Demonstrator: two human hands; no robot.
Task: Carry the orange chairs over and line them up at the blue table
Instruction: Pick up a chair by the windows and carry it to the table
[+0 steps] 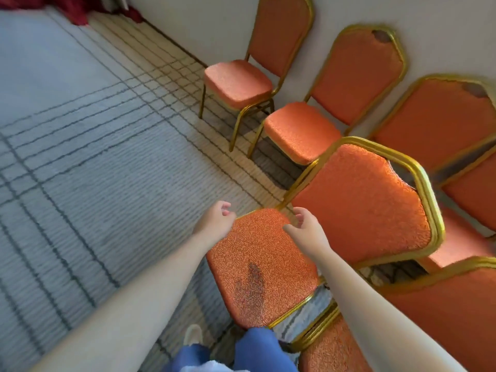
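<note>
Reaching for the nearest orange chair (261, 267), centre-bottom of frame: pickup step, nothing lifted yet. The left hand (216, 220) hovers at the seat's far-left corner and the right hand (308, 224) over the seat by the backrest, fingers loosely curled, apart, gripping nothing. Spare chairs (298, 130) line the wall (214, 22), upper right. The blue table is out of view. Next move probably needs a firm grip on the seat edge and backrest frame.

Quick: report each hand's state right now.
Left hand: open, fingers loosely curled, holding nothing, at the edge of the nearest chair seat.
Right hand: open, loosely curled, holding nothing, over that seat.
</note>
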